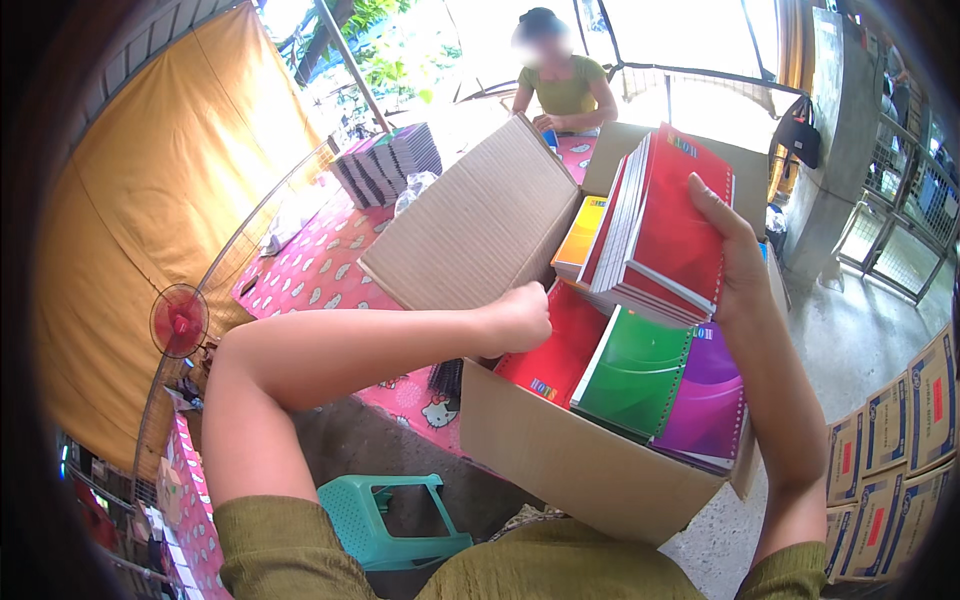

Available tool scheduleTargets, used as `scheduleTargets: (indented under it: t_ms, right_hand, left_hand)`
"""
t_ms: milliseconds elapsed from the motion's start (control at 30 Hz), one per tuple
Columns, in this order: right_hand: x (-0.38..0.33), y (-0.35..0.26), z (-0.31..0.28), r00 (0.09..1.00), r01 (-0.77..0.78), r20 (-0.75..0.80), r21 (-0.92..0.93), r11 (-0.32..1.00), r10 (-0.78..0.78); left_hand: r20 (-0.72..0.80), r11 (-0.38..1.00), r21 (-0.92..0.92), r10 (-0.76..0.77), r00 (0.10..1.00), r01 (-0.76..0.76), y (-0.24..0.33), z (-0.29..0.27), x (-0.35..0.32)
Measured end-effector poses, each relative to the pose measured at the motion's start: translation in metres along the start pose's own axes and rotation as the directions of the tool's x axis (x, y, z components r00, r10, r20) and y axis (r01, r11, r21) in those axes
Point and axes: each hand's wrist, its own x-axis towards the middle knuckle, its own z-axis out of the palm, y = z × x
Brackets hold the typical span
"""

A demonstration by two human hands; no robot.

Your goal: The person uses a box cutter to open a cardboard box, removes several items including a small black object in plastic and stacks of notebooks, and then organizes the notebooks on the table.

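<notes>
A brown cardboard box [590,445] stands before me with its flaps up. Inside lie a red notebook [556,345], a green notebook [640,365], a purple notebook [702,400] and, farther back, a yellow notebook [582,235]. Over the box's far right part, my right hand [735,250] grips a tilted stack of red notebooks [675,215], its thumb on the top cover. My left hand [518,318] is closed at the box's left side, next to the red notebook inside. Whatever its curled fingers hold, if anything, is hidden.
A pink patterned table [330,270] carries stacked notebooks [388,160]. Another person [562,85] sits across it. A teal stool [390,515] stands below, a fan [180,320] at left, and stacked cartons [890,440] at right.
</notes>
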Motion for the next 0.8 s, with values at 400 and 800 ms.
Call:
scheduleTargets:
  t_ms: [400, 800]
  right_hand:
    - [0.002, -0.001, -0.004, 1.0, 0.004, -0.009, 0.052, 0.999, -0.004]
    - [0.007, -0.003, -0.008, 0.999, 0.035, 0.008, 0.036, 0.999, -0.035]
  left_hand:
    - [0.492, 0.671, -0.608, -0.103, 0.865, 0.425, -0.003, 0.019, 0.023]
    - [0.28, 0.725, -0.629, -0.128, 0.952, 0.282, 0.016, 0.018, -0.001]
